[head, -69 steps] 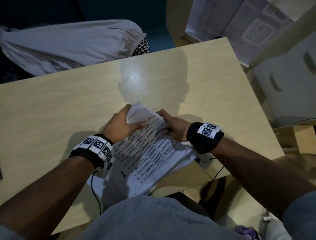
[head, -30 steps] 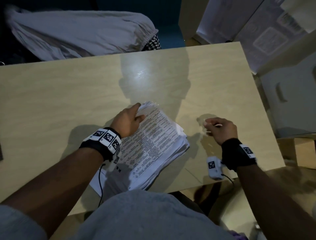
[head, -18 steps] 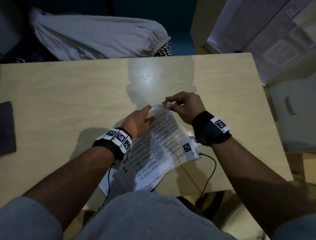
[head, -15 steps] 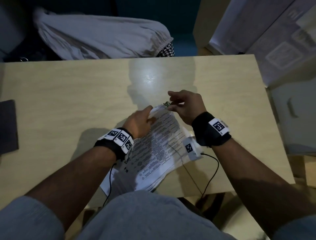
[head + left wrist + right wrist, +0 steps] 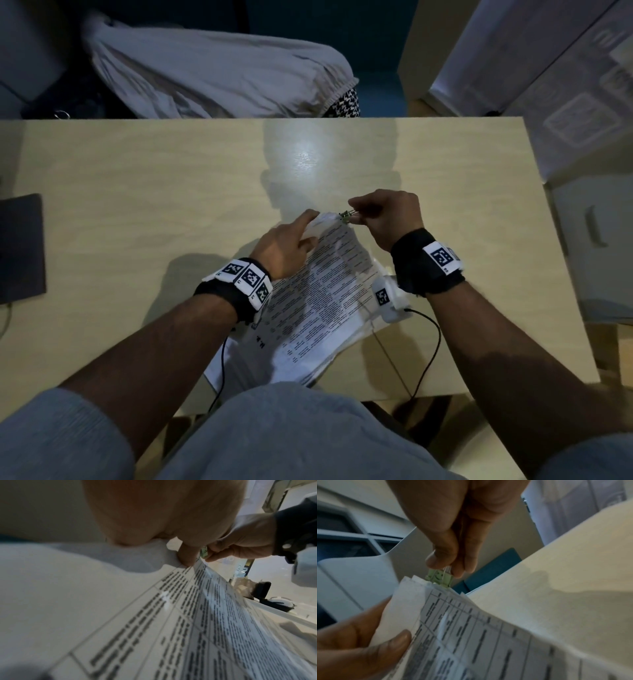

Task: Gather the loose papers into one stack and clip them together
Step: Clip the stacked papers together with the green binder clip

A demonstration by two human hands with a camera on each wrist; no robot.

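A stack of printed papers (image 5: pixel 318 301) lies slanted at the table's near edge, its far corner lifted. My left hand (image 5: pixel 287 245) holds that corner, thumb (image 5: pixel 392 642) on top of the sheets (image 5: pixel 471 635) and fingers beneath. My right hand (image 5: pixel 383 216) pinches the wire handles of a small pale green binder clip (image 5: pixel 345 216) between thumb and fingers. The clip (image 5: pixel 439 579) sits right at the top edge of the stack's corner; whether it bites the paper I cannot tell. The left wrist view shows the papers (image 5: pixel 188 615) and the clip (image 5: pixel 204 551) close up.
The light wooden table (image 5: pixel 171 192) is bare beyond the papers. A dark flat object (image 5: pixel 20 246) lies at its left edge. Pale cloth (image 5: pixel 212 75) is heaped behind the table. White boxes and a cabinet (image 5: pixel 589 240) stand to the right.
My right hand left the stack, picked up the clip on the table to the right, and brought it to the lifted corner. My left hand kept holding the corner.
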